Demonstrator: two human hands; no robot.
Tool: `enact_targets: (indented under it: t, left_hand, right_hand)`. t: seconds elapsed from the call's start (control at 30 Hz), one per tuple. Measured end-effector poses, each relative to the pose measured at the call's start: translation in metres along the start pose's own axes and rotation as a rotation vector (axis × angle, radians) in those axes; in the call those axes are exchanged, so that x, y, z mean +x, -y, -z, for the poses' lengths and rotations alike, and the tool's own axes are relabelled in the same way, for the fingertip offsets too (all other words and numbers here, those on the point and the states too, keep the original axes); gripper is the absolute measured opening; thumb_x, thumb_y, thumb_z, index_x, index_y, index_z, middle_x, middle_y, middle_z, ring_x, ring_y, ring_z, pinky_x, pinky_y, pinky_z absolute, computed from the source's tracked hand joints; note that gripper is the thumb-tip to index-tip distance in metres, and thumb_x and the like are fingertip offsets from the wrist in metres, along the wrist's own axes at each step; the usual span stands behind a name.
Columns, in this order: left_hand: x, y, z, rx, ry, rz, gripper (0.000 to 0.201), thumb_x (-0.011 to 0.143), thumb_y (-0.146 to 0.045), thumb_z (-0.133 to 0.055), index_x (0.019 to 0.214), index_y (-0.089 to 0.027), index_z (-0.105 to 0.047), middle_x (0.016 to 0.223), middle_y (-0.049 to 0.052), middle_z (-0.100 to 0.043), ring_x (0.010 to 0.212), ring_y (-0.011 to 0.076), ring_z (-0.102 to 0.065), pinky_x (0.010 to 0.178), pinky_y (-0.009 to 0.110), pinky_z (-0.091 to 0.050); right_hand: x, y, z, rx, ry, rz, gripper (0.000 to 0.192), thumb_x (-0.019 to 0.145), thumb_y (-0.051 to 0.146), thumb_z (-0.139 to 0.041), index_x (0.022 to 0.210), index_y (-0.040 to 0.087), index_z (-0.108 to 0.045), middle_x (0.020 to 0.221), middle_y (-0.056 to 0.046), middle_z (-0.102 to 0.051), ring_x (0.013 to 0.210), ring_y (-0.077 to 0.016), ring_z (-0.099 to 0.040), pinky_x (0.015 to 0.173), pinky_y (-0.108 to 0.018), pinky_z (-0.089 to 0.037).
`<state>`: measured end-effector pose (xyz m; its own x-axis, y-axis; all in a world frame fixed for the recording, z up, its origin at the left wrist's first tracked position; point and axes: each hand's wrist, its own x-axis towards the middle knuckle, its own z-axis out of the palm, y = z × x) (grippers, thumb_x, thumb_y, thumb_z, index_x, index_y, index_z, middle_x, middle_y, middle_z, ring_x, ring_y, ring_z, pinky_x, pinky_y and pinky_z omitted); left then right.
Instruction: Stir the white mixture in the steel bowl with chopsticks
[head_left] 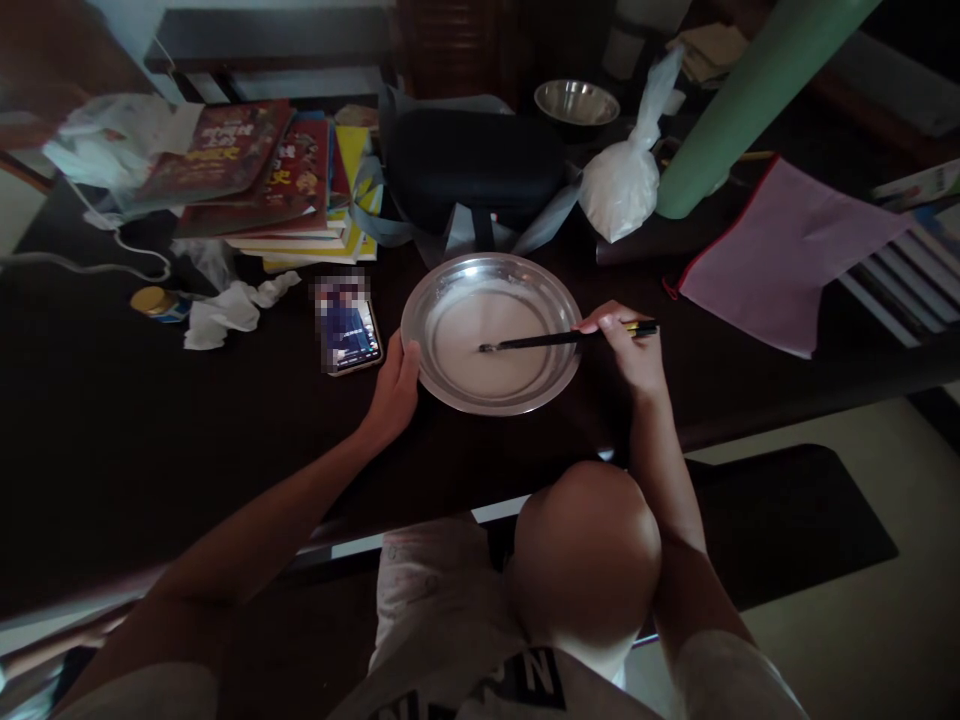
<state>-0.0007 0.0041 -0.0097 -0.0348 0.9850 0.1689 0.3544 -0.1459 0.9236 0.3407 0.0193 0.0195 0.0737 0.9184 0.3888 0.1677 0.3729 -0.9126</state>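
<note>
A round steel basin [421, 365] stands on the dark table, with a milky off-white liquid or batter [480, 365] covering its bottom. The fingers of my left hand [396, 385] grip the basin's left rim, thumb on top. In my right hand [630, 350], at the right rim, black chopsticks [536, 342] with gold-banded ends are pinched. Their tips reach the middle of the pale mixture, and a small dark smear shows there. I cannot make out whether the two sticks are fully together.
A lit phone [360, 335] lies left of the basin, near crumpled tissues [229, 312] and a small yellow-lidded jar [159, 303]. Books [255, 190], a black case [476, 165], a tied bag of white powder [621, 190], a green pillar [742, 120] and a pink pouch [787, 255] stand behind.
</note>
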Motion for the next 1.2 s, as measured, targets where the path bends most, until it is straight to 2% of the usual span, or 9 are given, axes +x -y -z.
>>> enact_targets:
  t: [0.13,0.3,0.37,0.47,0.63,0.8,0.97,1.1,1.2]
  left_hand:
    - [0.0002,-0.0008,0.0008,0.014,0.020,-0.006,0.081,0.099,-0.088,-0.040,0.136,-0.021,-0.066,0.130,0.013,-0.075,0.125,0.0305,-0.068,0.114,0.048,-0.054]
    - [0.0000,-0.0003,0.0010,0.029,0.018,0.003,0.080,0.100,-0.087,-0.038,0.136,-0.021,-0.065,0.130,0.013,-0.074,0.123,0.0306,-0.068,0.113,0.048,-0.055]
    - [-0.0002,-0.0003,0.0006,0.026,0.013,0.002,0.082,0.099,-0.088,-0.038,0.135,-0.020,-0.065,0.130,0.014,-0.074,0.124,0.0310,-0.067,0.113,0.048,-0.055]
    - [-0.0003,-0.0001,0.0001,0.028,0.012,-0.006,0.081,0.099,-0.087,-0.039,0.134,-0.019,-0.065,0.130,0.015,-0.074,0.127,0.0315,-0.067,0.114,0.049,-0.054]
    - [-0.0003,-0.0001,0.0001,0.048,0.010,-0.005,0.077,0.102,-0.084,-0.037,0.135,-0.020,-0.064,0.130,0.015,-0.073,0.129,0.0330,-0.066,0.115,0.052,-0.053]
    - [-0.0004,-0.0009,0.0013,0.042,0.031,0.002,0.079,0.100,-0.087,-0.037,0.136,-0.021,-0.064,0.131,0.014,-0.073,0.128,0.0321,-0.066,0.114,0.050,-0.054]
    - [-0.0005,-0.0013,0.0015,0.034,0.027,0.004,0.079,0.101,-0.086,-0.037,0.137,-0.022,-0.064,0.133,0.013,-0.073,0.127,0.0306,-0.067,0.115,0.047,-0.054]
    - [-0.0003,-0.0014,0.0012,0.031,0.023,0.007,0.079,0.100,-0.086,-0.038,0.137,-0.022,-0.064,0.134,0.015,-0.073,0.130,0.0321,-0.066,0.116,0.049,-0.053]
    - [-0.0003,-0.0017,0.0014,0.029,0.025,-0.001,0.077,0.101,-0.084,-0.039,0.138,-0.021,-0.064,0.136,0.015,-0.072,0.132,0.0324,-0.065,0.117,0.050,-0.053]
  right_hand:
    - [0.0002,-0.0007,0.0009,0.025,-0.124,-0.021,0.044,0.091,0.064,-0.075,0.067,0.028,-0.077,0.065,0.002,-0.075,0.068,-0.0183,-0.076,0.077,-0.035,-0.063]
    - [-0.0001,-0.0003,0.0009,-0.032,0.033,-0.012,0.043,0.089,0.067,-0.075,0.072,0.028,-0.080,0.075,-0.001,-0.081,0.079,-0.0213,-0.080,0.080,-0.037,-0.064]
    - [-0.0003,-0.0007,0.0014,-0.034,-0.014,-0.006,0.043,0.089,0.067,-0.075,0.073,0.028,-0.080,0.075,-0.001,-0.081,0.080,-0.0213,-0.080,0.081,-0.037,-0.063]
    - [-0.0007,-0.0012,0.0021,0.004,-0.127,-0.031,0.044,0.092,0.065,-0.074,0.069,0.027,-0.077,0.067,0.001,-0.076,0.070,-0.0191,-0.077,0.078,-0.036,-0.063]
    - [0.0002,0.0013,0.0002,-0.026,0.034,-0.025,0.045,0.087,0.069,-0.076,0.071,0.028,-0.080,0.076,-0.002,-0.081,0.078,-0.0216,-0.080,0.080,-0.038,-0.064]
    - [-0.0004,0.0001,0.0019,0.004,-0.115,-0.040,0.044,0.090,0.066,-0.075,0.069,0.027,-0.077,0.068,0.001,-0.077,0.072,-0.0195,-0.078,0.079,-0.036,-0.063]
    - [-0.0001,0.0014,0.0002,-0.024,0.026,-0.018,0.044,0.088,0.068,-0.077,0.072,0.027,-0.080,0.077,-0.002,-0.082,0.079,-0.0213,-0.080,0.080,-0.036,-0.063]
    - [0.0003,0.0016,0.0007,-0.037,-0.106,-0.041,0.048,0.088,0.070,-0.074,0.069,0.027,-0.076,0.070,0.000,-0.078,0.075,-0.0217,-0.080,0.081,-0.038,-0.064]
    - [0.0004,0.0021,0.0009,-0.044,-0.058,-0.051,0.050,0.088,0.072,-0.073,0.067,0.027,-0.076,0.069,0.000,-0.077,0.073,-0.0214,-0.079,0.079,-0.038,-0.064]
